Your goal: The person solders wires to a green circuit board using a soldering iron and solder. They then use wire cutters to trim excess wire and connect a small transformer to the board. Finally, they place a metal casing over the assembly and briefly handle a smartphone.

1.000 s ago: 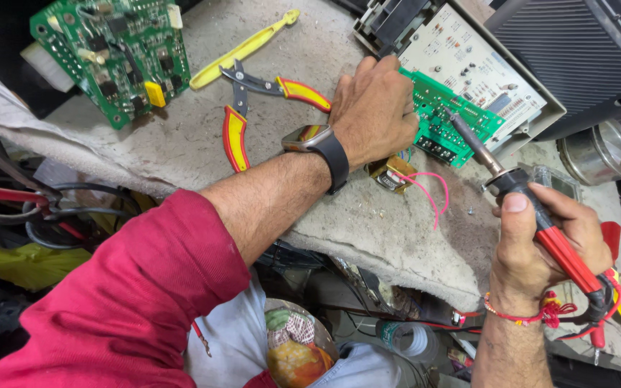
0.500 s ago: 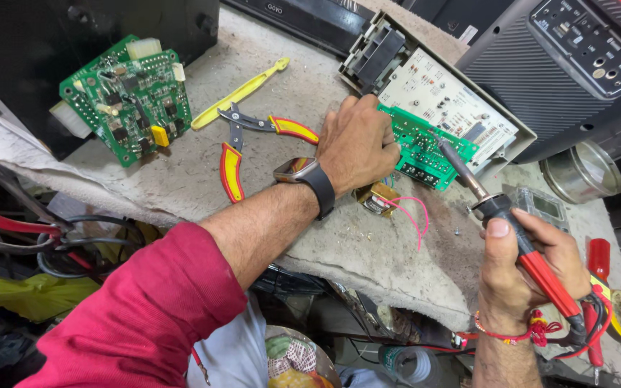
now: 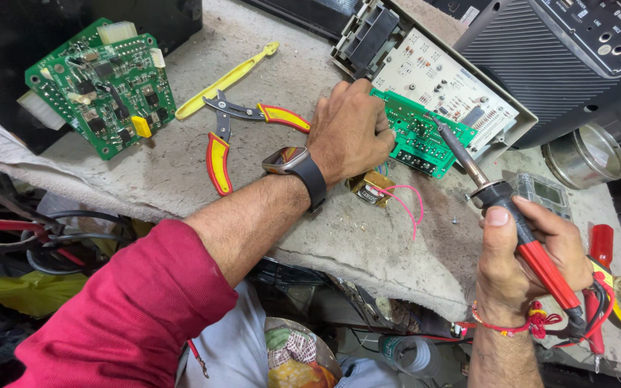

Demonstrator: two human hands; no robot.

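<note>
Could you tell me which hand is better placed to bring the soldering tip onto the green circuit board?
The right hand: it grips the soldering iron, whose tip hovers at the green circuit board. The left hand rests on that board's edge, apparently steadying it.

The left arm reaches forward and to the right across the view, its forearm bare below a pushed-up sleeve, and the left hand (image 3: 351,133) lies knuckles up with the fingers curled down and out of sight under the palm. The right hand (image 3: 522,262) stands upright at the lower right, back of the wrist toward the camera, fingers wrapped in a closed fist and the thumb (image 3: 496,228) pressed straight up along the top.
</note>
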